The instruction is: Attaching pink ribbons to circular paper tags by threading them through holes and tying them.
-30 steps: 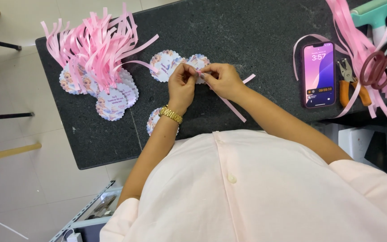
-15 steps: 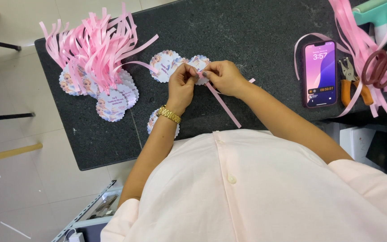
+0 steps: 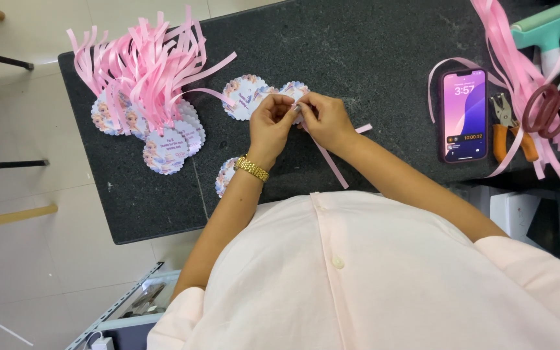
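Mid-worktop, left hand [image 3: 270, 123] and right hand [image 3: 324, 118] together pinch a tag [image 3: 295, 91] and pink ribbon [image 3: 330, 163]; both seem light, floppy, best gripped near the tag's edge.

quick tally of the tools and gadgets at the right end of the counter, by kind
phone: 1
hole punch, orange grips: 1
scissors, dark red handles: 1
roller, teal: 1
total: 4
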